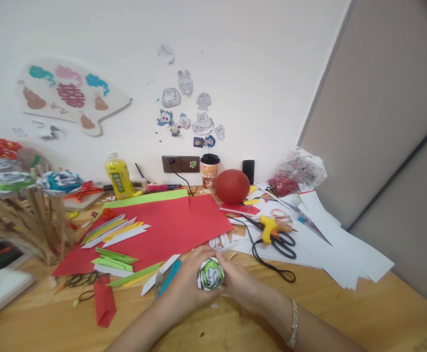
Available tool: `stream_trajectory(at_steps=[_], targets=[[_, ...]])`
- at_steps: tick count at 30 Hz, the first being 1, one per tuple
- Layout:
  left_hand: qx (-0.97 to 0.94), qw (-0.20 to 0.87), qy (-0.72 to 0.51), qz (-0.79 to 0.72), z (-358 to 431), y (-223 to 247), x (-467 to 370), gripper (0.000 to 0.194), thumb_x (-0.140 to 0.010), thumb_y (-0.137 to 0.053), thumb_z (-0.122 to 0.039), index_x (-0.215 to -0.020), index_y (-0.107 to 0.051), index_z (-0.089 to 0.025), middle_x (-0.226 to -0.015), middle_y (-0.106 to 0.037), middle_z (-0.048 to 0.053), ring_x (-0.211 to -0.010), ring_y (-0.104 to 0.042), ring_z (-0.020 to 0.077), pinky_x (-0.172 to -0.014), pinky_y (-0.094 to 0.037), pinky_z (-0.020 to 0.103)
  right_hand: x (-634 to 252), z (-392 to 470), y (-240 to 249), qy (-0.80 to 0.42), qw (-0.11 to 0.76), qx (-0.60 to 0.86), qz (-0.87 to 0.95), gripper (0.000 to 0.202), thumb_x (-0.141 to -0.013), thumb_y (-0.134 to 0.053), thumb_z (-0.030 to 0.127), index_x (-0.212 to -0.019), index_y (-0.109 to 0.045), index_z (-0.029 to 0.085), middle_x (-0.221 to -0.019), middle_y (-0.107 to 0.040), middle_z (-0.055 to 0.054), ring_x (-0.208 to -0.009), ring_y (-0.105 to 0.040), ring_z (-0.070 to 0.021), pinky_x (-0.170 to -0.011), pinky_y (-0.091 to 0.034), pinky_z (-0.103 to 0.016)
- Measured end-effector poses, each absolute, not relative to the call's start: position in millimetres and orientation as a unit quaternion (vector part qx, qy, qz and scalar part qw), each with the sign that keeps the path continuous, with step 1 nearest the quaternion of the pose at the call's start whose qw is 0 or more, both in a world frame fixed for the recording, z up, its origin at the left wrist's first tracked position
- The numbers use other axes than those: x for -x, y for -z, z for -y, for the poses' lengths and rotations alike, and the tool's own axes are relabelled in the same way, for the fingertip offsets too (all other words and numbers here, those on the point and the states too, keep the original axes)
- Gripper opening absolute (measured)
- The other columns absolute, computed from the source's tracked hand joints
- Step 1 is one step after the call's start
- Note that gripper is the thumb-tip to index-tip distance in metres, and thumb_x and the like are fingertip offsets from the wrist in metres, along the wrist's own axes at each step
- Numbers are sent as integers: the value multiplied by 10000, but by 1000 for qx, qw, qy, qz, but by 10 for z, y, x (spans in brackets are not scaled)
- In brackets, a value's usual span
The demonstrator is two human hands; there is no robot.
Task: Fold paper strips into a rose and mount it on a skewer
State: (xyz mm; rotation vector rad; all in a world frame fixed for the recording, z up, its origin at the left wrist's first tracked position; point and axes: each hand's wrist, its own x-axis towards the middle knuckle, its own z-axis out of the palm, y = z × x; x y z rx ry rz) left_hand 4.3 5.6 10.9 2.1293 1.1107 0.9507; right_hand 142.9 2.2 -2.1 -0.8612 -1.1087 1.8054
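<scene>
A small paper rose (211, 275), rolled from green and white paper, sits between my two hands above the front of the table. My left hand (188, 279) curls round its left side, and my right hand (238, 282) presses in from the right. The fingers of both hands close behind the rose and are partly hidden. Beyond them, folded paper strips (116, 259) in green, yellow and white lie on and beside a red paper sheet (169, 220). A folded red paper piece (104, 301) rests to the left of my hands.
A yellow glue gun (270, 229) with its black cord and black-handled scissors (285, 244) lie on white sheets (345, 254) to the right. Along the wall stand a yellow bottle (119, 177), a paper cup (210, 173) and a red balloon (232, 187). Wooden sticks (26, 220) fill the left.
</scene>
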Motion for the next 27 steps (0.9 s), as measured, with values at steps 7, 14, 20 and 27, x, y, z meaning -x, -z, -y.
stream_trajectory(at_steps=[7,14,20,27], targets=[[-746,277,-388,-465,-122,-123,14,252,-671,-671,-252,-889,-565,-185,-889,-639,38,-844,-608,217,-764,-490,331,-1619,-133,-8,-423,460,419,658,298,-846,-492,466,-778,-552,182,-743,-552,-13,-721,-519,-163,-671,-418,-281],[-736,302,-373,-477,-93,-114,-9,305,-698,-648,-275,-965,-534,-183,-929,-640,49,-849,-608,217,-762,-482,335,-1607,-99,-39,-305,463,426,715,77,-815,-531,225,-749,-514,189,-735,-531,2,-703,-508,-143,-649,-403,-251],[-731,358,-348,-466,-61,-149,-22,363,-696,-619,-229,-1038,-496,-211,-963,-643,41,-897,-603,206,-801,-471,314,-1618,-117,-11,-239,440,408,763,105,-845,-466,173,-750,-504,193,-746,-517,-4,-715,-490,-147,-654,-378,-259],[-714,394,-331,-474,-64,-193,2,451,-574,-690,-155,-989,-519,-205,-966,-649,33,-928,-587,219,-829,-459,327,-1636,-107,-46,-258,432,408,762,123,-869,-449,219,-760,-500,191,-764,-527,-12,-718,-495,-152,-657,-388,-266]])
